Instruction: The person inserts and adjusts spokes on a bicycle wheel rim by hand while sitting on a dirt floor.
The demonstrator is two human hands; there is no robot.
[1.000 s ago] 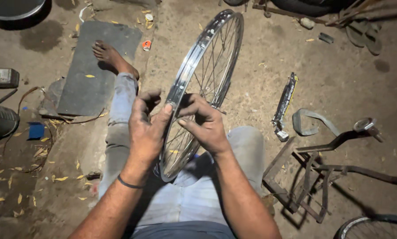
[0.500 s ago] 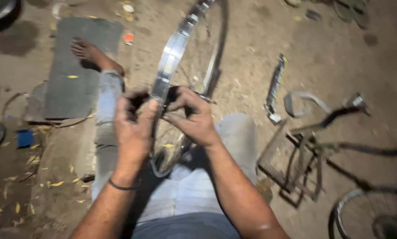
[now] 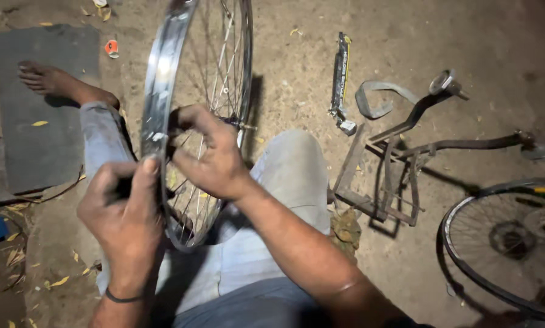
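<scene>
A harsh light from near the camera lit the scene; glare streaked the rim. Away from the rim the ground fell dark toward the corners. The hands looked slightly soft; shadows were hard.

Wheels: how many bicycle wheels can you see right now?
2. A bare spoked rim stands upright between the knees, gripped by the left hand and right hand. A tyred wheel lies at the lower right, partly cut off. Others may lie outside the view.
</scene>
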